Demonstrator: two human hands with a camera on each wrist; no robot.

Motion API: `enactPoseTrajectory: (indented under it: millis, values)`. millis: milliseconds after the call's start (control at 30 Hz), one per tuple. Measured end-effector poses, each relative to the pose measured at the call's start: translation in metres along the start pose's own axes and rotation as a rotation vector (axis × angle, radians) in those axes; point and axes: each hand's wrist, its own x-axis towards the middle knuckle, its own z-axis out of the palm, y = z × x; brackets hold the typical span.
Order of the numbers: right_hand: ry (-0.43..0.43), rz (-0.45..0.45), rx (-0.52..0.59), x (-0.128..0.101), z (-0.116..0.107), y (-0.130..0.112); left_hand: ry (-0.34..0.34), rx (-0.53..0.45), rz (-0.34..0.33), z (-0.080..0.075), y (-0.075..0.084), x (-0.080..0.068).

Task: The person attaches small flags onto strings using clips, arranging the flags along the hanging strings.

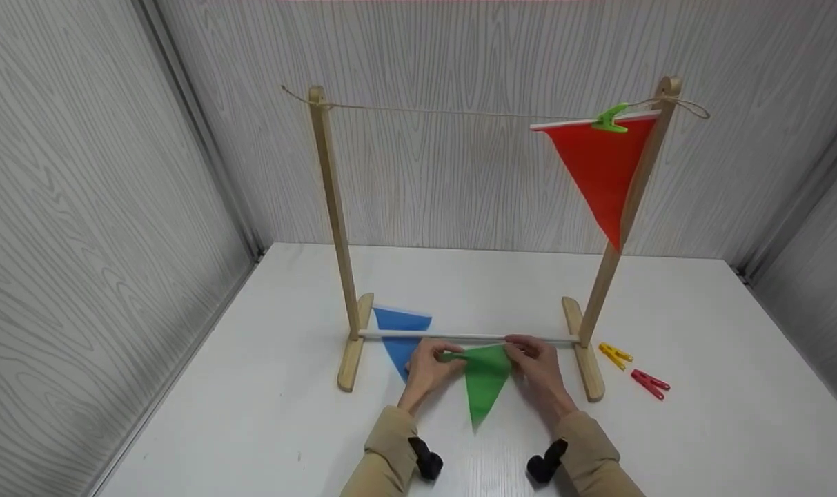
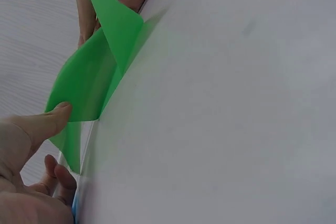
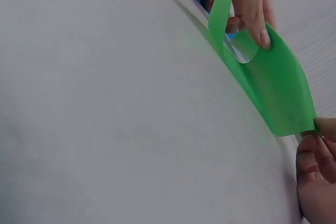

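Observation:
A green triangular flag lies on the white table with its point toward me. My left hand pinches its top left corner and my right hand pinches its top right corner, just in front of the wooden stand's lower rail. The left wrist view shows the green flag lifted and folded between my left thumb and the other hand. In the right wrist view the green flag curls up off the table. A blue flag lies behind my left hand.
A wooden frame with two posts carries a string on top. A red flag hangs from it at the right under a green clip. A yellow clip and a red clip lie right of the frame.

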Motion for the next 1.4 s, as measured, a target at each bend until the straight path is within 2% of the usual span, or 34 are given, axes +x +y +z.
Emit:
enactPoseTrajectory:
  millis: [167,233,467,700,833,1000,1133,1267,1400]
  values:
    - [0.042,0.022,0.022,0.0003,0.0012,-0.0004,-0.027,-0.044,-0.022,-0.0016,-0.0008,0.0000]
    - [0.061,0.023,0.022,0.0033,0.0018,0.0065,-0.031,-0.066,-0.042,-0.0016,-0.0010,0.0005]
    - [0.074,0.067,0.063,0.0033,0.0015,0.0066,0.000,-0.094,-0.089,0.0005,-0.0015,0.0011]
    - [0.051,0.178,0.236,0.0034,-0.0003,0.0047,0.021,-0.147,-0.098,0.0024,-0.0033,0.0020]
    - [0.047,0.182,0.296,0.0039,-0.0007,0.0045,0.026,-0.199,-0.106,0.0022,-0.0044,0.0031]
    - [0.034,0.141,0.258,0.0044,-0.0005,0.0056,0.060,-0.230,-0.104,0.0026,-0.0058,0.0024]
    - [0.008,0.133,0.229,0.0045,-0.0005,0.0064,0.099,-0.233,-0.137,0.0039,-0.0048,0.0023]
    - [-0.020,0.116,0.188,0.0041,0.0000,0.0035,0.145,-0.276,-0.176,0.0042,-0.0014,0.0044]
    - [-0.026,0.061,0.122,0.0047,0.0008,-0.0002,0.192,-0.301,-0.179,0.0029,0.0036,0.0070]
